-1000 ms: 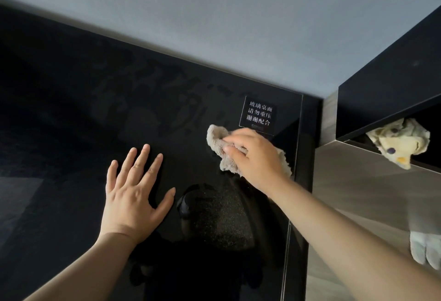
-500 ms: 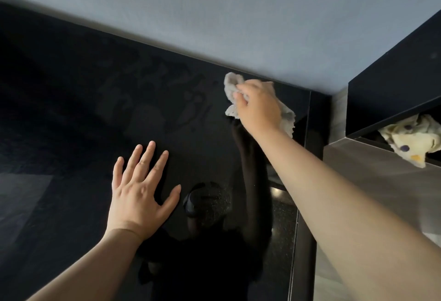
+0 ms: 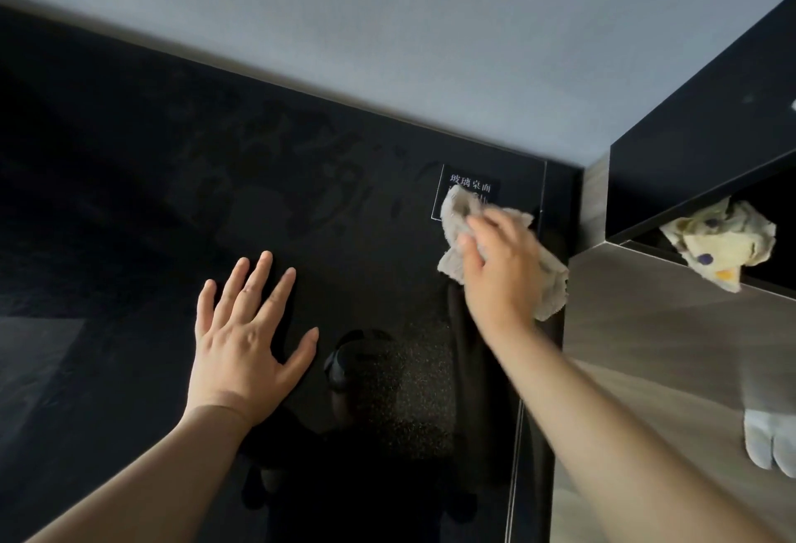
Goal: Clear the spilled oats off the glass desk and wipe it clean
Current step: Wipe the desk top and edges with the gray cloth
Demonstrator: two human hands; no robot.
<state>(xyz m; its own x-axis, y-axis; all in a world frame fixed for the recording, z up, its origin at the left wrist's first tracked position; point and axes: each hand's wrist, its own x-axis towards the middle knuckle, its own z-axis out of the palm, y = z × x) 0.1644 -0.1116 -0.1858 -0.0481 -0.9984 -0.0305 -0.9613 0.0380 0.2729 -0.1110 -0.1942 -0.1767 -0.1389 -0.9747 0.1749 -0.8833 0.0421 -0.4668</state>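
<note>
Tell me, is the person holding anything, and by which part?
The right hand grips a beige cloth by its bunched middle, both ends sticking out. The left hand holds nothing, resting flat on the glass desk.

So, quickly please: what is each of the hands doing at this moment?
Left hand: open, fingers spread, flat on the glass desk.
Right hand: holding the grey cloth against the desk.

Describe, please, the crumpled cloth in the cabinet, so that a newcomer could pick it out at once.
Right of the black glass desk stands a wood-grain cabinet with a dark open compartment. A crumpled cloth lies at that compartment's edge, untouched. It is pale yellow with purple and orange spots, unlike the plain beige rag in the right hand on the glass.
</note>
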